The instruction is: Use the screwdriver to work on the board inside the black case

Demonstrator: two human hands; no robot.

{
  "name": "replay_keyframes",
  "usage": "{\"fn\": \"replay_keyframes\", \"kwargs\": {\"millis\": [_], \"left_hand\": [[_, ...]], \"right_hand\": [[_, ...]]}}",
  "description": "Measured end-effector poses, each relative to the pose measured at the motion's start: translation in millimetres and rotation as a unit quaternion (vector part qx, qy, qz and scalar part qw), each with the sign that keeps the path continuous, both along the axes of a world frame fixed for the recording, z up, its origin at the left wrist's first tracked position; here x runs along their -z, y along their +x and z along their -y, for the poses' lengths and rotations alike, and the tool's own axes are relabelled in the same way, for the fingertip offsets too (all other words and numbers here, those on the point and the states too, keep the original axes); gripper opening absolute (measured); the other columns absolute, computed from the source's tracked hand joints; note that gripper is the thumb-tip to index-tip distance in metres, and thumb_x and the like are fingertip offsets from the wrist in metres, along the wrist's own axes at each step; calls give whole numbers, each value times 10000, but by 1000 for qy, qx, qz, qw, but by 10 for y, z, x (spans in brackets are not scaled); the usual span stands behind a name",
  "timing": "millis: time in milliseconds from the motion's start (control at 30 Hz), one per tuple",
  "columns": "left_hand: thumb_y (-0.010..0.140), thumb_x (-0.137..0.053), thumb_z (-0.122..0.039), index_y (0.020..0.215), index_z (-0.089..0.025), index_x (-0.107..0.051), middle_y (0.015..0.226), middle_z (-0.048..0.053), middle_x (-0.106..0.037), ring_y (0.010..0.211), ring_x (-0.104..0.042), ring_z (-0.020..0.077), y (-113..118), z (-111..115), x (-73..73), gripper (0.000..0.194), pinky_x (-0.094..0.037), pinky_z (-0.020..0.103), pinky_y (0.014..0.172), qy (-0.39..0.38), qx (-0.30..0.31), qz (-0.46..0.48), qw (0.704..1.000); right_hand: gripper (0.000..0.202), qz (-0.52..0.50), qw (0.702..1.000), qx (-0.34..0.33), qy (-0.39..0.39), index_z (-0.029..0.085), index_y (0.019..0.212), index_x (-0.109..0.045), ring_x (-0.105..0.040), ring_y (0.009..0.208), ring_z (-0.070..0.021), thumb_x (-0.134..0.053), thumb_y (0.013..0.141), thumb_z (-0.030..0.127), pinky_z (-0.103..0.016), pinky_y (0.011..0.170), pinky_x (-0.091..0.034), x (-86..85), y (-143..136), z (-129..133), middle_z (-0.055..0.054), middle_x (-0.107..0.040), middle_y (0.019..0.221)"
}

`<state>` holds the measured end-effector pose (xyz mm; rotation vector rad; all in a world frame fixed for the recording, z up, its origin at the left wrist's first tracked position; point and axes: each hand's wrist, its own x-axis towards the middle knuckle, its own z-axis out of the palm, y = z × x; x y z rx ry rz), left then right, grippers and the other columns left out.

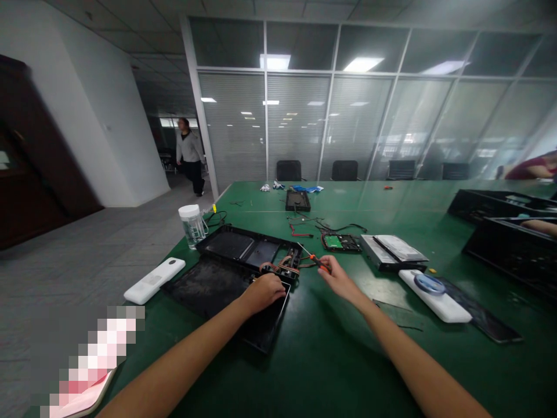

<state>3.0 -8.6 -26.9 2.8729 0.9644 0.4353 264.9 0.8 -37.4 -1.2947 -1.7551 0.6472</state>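
Note:
My right hand grips a screwdriver with an orange and black handle; its shaft points left toward the corner of an opened black casing. Striped, multi-coloured wires lie bunched in that casing's right end. My left hand rests over the near part, just below the wires, its fingers curled inward; whatever they hold is hidden. Under it lies a flat black cover panel, dusty on its face, its right part tilted toward me.
A clear bottle with white lid and a white handheld device stand left. Rightward are a green circuit board, a silver-black drive unit, another white device and large black cases. A person walks behind.

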Motion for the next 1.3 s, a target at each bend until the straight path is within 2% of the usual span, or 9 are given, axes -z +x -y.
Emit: {"fn": "replay_keyframes", "kwargs": {"millis": [100,233,333,467,667,833,933,1067,1300], "left_hand": [[882,-455,-251,816,-163,-647,877,52,-596,871,-516,163,-13,36,23,220,-400,244,782,9,7,-2,1000],[877,-448,-207,821,-152,-643,892,56,-578,853,-507,152,-40,65,38,210,-405,242,761,21,15,22,999],[858,-475,-192,782,-141,-636,895,60,-577,856,-505,148,-49,66,27,185,-406,239,760,35,30,44,998],[863,-448,-146,763,-141,-618,837,44,-589,837,-498,139,-44,73,-23,198,-400,233,749,67,85,18,994],[876,-406,-129,692,-140,-573,803,58,-586,846,-487,155,-29,96,-70,248,-398,256,767,121,115,-32,985],[866,-411,-123,791,-157,-585,852,53,-600,903,-497,153,-54,84,-54,193,-394,252,819,67,136,4,989],[826,-483,-123,884,-166,-566,912,43,-594,921,-513,155,-91,60,-23,109,-399,258,826,1,94,43,995],[765,-569,-124,961,-170,-496,941,26,-598,888,-556,146,-118,28,19,215,-416,250,799,-92,20,105,990],[772,-572,-135,1105,-183,-407,955,25,-636,923,-581,150,-94,9,56,375,-404,267,853,-147,5,125,981]], "right_hand": [[330,-61,996,-45,-54,204,1026,-415,-424,428,-87,-380,814,455,-217,404,-338,-94,-1,52,-2,-597,777],[329,-75,997,6,-22,194,801,-485,-348,374,-87,-409,811,515,-204,379,-271,-225,3,148,70,-424,457],[344,-114,992,38,32,188,662,-470,-341,404,-82,-478,775,513,-202,389,-261,-272,2,185,72,-338,457],[328,-158,986,25,50,177,677,-504,-348,428,-84,-462,785,484,-204,395,-257,-248,-49,208,58,-366,510],[304,-95,994,0,62,175,673,-524,-371,437,-95,-423,814,426,-210,428,-281,-179,-141,267,53,-395,486],[322,-78,991,36,99,170,655,-526,-407,476,-105,-408,819,420,-215,462,-311,-175,-129,269,36,-435,517],[326,-89,990,47,94,172,678,-522,-400,459,-105,-396,828,433,-215,448,-308,-171,-122,260,43,-418,509],[317,-89,991,42,86,176,714,-518,-397,446,-105,-385,838,435,-215,442,-303,-164,-147,274,50,-412,497],[296,17,991,-3,130,178,732,-521,-435,521,-108,-374,861,401,-221,524,-340,-177,-227,347,30,-456,566]]}}
